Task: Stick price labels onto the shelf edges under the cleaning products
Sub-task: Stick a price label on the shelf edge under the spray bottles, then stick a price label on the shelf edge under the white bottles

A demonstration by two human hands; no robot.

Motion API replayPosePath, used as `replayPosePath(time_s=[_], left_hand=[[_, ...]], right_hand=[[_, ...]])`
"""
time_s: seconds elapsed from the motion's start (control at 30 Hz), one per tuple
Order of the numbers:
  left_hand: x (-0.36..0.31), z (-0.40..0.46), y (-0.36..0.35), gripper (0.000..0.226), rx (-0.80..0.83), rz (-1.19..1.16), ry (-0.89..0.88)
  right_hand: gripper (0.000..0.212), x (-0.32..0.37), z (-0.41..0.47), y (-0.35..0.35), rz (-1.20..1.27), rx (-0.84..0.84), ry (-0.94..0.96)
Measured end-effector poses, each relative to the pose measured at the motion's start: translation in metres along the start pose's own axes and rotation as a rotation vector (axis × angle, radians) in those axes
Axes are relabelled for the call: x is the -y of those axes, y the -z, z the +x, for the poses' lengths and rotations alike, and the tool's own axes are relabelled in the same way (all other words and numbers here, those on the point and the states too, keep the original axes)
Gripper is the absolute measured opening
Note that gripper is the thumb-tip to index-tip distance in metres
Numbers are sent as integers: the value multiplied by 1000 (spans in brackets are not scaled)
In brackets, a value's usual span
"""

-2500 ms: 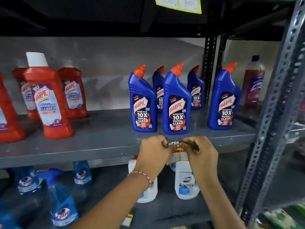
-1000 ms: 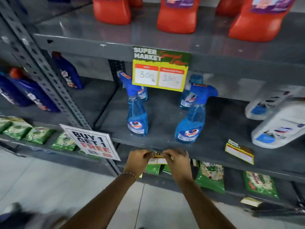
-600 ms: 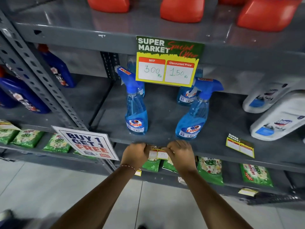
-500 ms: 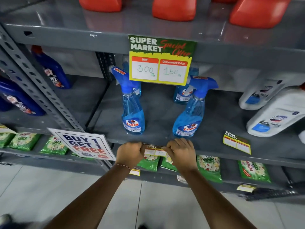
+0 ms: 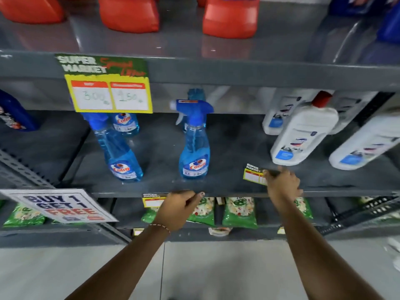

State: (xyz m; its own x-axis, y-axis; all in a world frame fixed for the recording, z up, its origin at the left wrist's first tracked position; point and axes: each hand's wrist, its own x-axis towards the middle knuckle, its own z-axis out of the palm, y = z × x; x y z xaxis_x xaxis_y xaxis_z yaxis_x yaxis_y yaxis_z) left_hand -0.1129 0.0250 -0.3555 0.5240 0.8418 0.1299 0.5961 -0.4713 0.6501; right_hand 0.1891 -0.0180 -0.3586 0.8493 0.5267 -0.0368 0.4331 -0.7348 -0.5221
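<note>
A small green-and-yellow price label (image 5: 152, 200) hangs on the front edge of the grey shelf (image 5: 129, 194) under the blue Colin spray bottles (image 5: 194, 144). My left hand (image 5: 179, 208) rests against that edge just right of the label, fingers curled. Another loose price label (image 5: 253, 175) lies on the shelf surface in front of the white bottles (image 5: 303, 131). My right hand (image 5: 282, 185) reaches onto the shelf and pinches that label's right end. A large yellow price label (image 5: 108, 92) hangs from the shelf edge above.
Red bottles (image 5: 129, 14) stand on the upper shelf. A "Buy 1 Get 1 Free" sign (image 5: 60, 205) juts out at the left upright. Green packets (image 5: 238, 211) fill the shelf below. Pale floor tiles (image 5: 205, 271) lie beneath my arms.
Both hands were pressing a label onto the shelf edge under the spray bottles. My right hand has since left it and moved right onto the shelf, taking hold of the loose label.
</note>
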Motion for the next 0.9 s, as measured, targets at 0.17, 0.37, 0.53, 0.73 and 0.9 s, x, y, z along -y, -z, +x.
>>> replayPosePath(time_s=[0.17,0.37,0.53,0.73,0.9], left_hand=[[-64,25,-40,42,0,-109,76],[-120,79,-89,22,-112,-158,192],[-131,141,-118,26,-7,-248,542],[-127,147,-123,24,-19,-414,609],[-121,144,-126,19,-71,-458,655]], right_hand=[[23,6,27,9,117,287,83],[8,-24,50,20,151,343,205],[26,-13,55,13,26,395,211],[15,-15,65,12,147,439,134],[17,-19,65,14,282,455,117]])
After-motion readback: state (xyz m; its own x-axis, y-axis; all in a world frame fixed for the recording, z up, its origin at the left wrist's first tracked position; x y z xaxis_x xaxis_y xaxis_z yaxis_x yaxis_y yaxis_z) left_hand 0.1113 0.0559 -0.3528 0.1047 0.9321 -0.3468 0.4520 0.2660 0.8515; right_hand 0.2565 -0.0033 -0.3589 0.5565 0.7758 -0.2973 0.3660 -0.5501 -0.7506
